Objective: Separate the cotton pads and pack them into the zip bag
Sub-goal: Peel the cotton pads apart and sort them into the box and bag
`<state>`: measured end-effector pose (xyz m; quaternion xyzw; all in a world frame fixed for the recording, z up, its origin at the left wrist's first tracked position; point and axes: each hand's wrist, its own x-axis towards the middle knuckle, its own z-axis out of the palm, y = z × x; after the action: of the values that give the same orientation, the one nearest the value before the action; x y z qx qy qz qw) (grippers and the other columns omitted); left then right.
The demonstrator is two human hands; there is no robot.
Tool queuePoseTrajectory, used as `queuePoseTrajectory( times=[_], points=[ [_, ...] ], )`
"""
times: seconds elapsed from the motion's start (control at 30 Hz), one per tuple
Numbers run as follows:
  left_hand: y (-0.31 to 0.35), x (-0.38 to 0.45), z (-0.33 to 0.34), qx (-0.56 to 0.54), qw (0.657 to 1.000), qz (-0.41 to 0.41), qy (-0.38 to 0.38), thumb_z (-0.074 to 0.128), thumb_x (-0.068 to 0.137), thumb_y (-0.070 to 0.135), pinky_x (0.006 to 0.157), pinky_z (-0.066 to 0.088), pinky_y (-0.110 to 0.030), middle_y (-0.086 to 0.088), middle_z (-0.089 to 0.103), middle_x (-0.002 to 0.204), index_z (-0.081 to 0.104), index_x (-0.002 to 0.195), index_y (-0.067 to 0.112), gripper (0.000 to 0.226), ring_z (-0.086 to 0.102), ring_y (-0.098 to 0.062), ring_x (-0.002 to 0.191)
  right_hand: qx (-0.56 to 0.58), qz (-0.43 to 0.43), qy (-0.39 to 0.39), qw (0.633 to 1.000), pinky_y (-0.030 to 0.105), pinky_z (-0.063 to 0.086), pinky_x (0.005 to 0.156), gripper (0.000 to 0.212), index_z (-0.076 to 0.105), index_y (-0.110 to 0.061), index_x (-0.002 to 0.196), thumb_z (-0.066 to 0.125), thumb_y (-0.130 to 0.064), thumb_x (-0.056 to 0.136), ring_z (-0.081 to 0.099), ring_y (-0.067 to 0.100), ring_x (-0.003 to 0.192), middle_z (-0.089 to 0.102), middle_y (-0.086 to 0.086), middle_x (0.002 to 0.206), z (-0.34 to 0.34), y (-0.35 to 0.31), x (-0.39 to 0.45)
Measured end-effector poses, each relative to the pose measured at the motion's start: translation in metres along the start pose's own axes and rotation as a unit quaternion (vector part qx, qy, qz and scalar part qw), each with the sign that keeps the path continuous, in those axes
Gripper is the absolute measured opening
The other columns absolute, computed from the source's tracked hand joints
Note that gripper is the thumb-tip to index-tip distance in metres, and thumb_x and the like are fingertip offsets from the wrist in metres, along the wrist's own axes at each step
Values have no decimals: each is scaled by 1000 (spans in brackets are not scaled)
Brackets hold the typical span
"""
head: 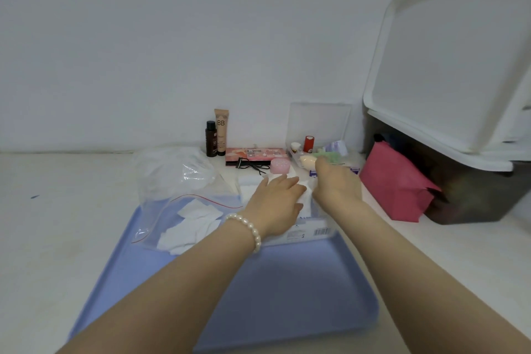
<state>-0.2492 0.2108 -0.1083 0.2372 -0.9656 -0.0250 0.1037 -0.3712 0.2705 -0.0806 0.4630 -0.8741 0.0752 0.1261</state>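
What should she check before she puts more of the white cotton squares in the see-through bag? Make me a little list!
1. Zip bag within reach on the blue tray: ok, it lies just left of the left hand.
2. Pads already packed: ok, several white cotton pads show through the bag.
3. Bag mouth open: cannot tell; the red zip line is visible, but whether it is parted is unclear.
4. Pad supply at hand: ok, both hands are at the pack of cotton pads.
5. A single pad separated: cannot tell; the right hand hides its fingertips.
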Motion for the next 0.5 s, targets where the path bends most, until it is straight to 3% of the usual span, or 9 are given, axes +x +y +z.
queuePoseTrajectory(
  times=[0.1, 0.23, 0.33, 0.43, 0.5],
  points=[
    [1, 4, 2, -1, 999, -18, -46, 32, 100, 34, 116, 0, -50, 0, 9, 159, 19, 149, 23, 52, 5, -22, 146, 56, 14, -24, 998, 31, 39, 66, 32, 44, -10, 113, 53, -7, 82, 58, 33, 98, 60, 15, 105, 5, 1, 0],
    [0, 2, 4, 17, 998, -21, -48, 27, 101, 35, 115, -3, -52, 2, 8, 159, 14, 150, 25, 52, 4, -22, 146, 175, 48, -92, 979, 35, 54, 66, 24, 51, -10, 97, 56, -2, 75, 65, 31, 86, 59, 10, 95, -7, 9, 6],
    [1, 1, 5, 17, 999, -19, -42, 26, 101, 34, 115, -3, -52, 3, 9, 159, 14, 150, 25, 51, 5, -21, 146, 134, 54, -103, 984, 31, 53, 65, 19, 54, -14, 93, 57, -5, 77, 66, 28, 85, 62, 8, 93, -13, 10, 5],
    [1, 1, 6, 10, 999, -18, -38, 26, 101, 34, 115, -3, -53, 2, 10, 159, 14, 150, 25, 51, 5, -21, 146, 55, 54, -48, 996, 26, 39, 67, 28, 56, -14, 106, 56, -7, 79, 60, 27, 99, 62, 8, 107, -7, 4, 0],
    [1, 0, 7, 8, 999, -18, -38, 25, 101, 34, 115, -4, -53, 3, 10, 159, 15, 150, 25, 51, 5, -21, 146, 25, 52, -12, 998, 28, 38, 70, 28, 55, -13, 110, 53, -6, 83, 59, 28, 103, 61, 9, 110, -2, -2, -2]
  ],
)
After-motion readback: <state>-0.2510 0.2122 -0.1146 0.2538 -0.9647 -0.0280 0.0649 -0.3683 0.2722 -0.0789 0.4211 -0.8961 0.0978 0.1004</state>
